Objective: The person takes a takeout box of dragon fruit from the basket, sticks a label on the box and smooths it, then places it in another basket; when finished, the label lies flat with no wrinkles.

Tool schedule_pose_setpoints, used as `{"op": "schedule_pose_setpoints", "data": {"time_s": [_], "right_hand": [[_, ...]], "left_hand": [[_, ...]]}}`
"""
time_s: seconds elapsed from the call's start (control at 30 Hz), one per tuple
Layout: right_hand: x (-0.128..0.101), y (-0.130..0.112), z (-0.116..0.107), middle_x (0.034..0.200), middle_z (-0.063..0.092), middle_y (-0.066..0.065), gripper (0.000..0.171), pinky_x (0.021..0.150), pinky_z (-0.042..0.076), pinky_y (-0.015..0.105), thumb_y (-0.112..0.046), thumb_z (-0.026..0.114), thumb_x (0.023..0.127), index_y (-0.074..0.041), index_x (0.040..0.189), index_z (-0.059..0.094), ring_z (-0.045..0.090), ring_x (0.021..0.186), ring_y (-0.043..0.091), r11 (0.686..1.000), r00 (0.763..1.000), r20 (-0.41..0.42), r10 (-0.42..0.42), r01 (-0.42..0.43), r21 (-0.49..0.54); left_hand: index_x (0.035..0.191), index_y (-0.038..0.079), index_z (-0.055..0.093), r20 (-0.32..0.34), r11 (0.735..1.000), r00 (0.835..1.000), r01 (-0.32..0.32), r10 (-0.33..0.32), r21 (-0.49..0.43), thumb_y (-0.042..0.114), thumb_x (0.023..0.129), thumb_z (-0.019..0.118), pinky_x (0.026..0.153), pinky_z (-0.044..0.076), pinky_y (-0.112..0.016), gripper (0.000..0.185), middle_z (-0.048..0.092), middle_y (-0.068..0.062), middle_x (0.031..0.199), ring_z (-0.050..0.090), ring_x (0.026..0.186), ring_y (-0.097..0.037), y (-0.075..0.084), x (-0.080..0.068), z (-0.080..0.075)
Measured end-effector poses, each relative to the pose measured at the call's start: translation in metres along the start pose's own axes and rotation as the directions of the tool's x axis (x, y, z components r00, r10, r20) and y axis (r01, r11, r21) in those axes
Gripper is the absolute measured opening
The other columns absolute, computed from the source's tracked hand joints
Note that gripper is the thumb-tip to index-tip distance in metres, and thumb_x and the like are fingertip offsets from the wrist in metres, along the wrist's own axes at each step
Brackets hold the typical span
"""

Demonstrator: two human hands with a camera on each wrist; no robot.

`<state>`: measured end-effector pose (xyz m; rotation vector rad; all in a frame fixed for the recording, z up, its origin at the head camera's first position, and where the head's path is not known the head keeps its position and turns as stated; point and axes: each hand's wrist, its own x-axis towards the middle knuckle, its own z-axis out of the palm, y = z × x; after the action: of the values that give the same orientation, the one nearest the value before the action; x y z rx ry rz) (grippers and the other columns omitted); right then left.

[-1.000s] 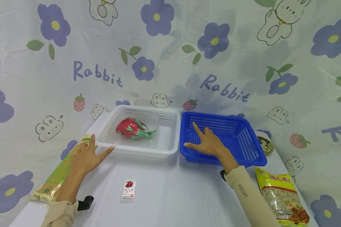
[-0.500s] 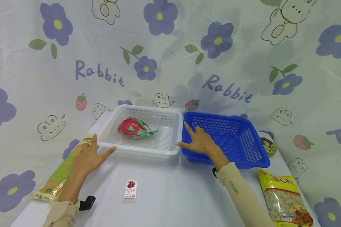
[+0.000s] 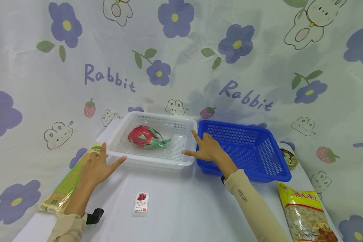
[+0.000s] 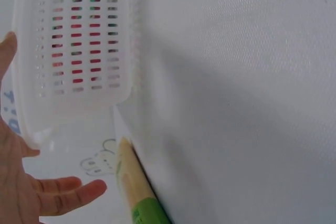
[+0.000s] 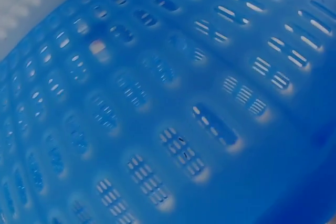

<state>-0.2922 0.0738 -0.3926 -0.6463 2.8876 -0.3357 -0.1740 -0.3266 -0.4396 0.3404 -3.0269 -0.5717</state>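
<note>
My left hand (image 3: 110, 156) lies flat with fingers spread at the front-left corner of a white plastic basket (image 3: 181, 132); thumb and index finger flank that corner. In the left wrist view the same hand (image 4: 44, 124) sits beside the basket's wall (image 4: 73, 40). A red and green dragon fruit in clear wrap (image 3: 145, 137) lies inside. My right hand (image 3: 191, 144) is spread open between the white basket and a blue basket (image 3: 260, 151). Its thumb is at the white basket's front-right corner and its index finger points along the gap. The right wrist view shows only the blue mesh wall (image 5: 173, 103), blurred.
A long green and yellow packet (image 3: 69, 178) lies under my left hand at the table's left edge. A small sachet (image 3: 141, 201) lies near the front. A yellow snack bag (image 3: 305, 215) and a round tin (image 3: 290, 158) sit to the right of the blue basket.
My right hand has moved left, from inside the blue basket to the gap between the two baskets. The left hand has stayed at the white basket's corner.
</note>
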Motion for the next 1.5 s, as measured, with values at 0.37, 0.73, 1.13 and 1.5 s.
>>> {"op": "schedule_pose_setpoints", "data": {"time_s": [0.37,0.73,1.13,1.5], "right_hand": [[0.014,-0.017,0.001,0.156,0.023,0.034,0.106,0.108,0.037,0.063,-0.087,0.044,0.08,-0.03,0.16,0.005,0.031,0.142,0.052,1.0,1.0,0.017,0.001,-0.001,-0.016],[0.027,-0.039,0.01,0.148,0.036,0.028,0.106,0.09,0.052,0.052,-0.088,0.044,0.079,-0.029,0.161,0.012,0.046,0.129,0.044,0.991,0.999,-0.02,-0.034,0.031,-0.133],[0.039,-0.053,0.023,0.144,0.042,0.024,0.107,0.102,0.044,0.053,-0.088,0.041,0.08,-0.023,0.161,0.015,0.049,0.124,0.04,0.968,0.994,-0.055,-0.093,0.078,-0.238],[0.044,-0.064,0.032,0.143,0.044,0.022,0.108,0.105,0.042,0.05,-0.089,0.037,0.08,-0.021,0.161,0.012,0.048,0.125,0.036,0.957,0.996,-0.039,-0.079,0.065,-0.283]], "left_hand": [[0.157,-0.003,0.007,-0.06,1.0,0.998,-0.025,0.026,0.013,0.08,0.086,0.045,0.079,0.037,-0.075,0.115,0.028,-0.048,0.139,0.04,0.114,-0.065,0.001,-0.001,-0.003],[0.157,-0.002,0.007,-0.043,0.999,0.999,-0.029,0.03,0.014,0.081,0.086,0.044,0.083,0.036,-0.076,0.115,0.028,-0.047,0.14,0.038,0.117,-0.065,0.001,0.001,-0.006],[0.157,-0.002,0.005,-0.036,1.0,0.999,-0.023,0.023,0.011,0.081,0.086,0.043,0.081,0.038,-0.074,0.116,0.028,-0.047,0.14,0.039,0.116,-0.065,0.0,0.001,-0.002],[0.157,-0.001,0.003,-0.023,1.0,1.0,-0.017,0.017,0.008,0.082,0.085,0.043,0.07,0.043,-0.066,0.117,0.028,-0.047,0.14,0.042,0.112,-0.062,0.003,-0.001,-0.002]]}}
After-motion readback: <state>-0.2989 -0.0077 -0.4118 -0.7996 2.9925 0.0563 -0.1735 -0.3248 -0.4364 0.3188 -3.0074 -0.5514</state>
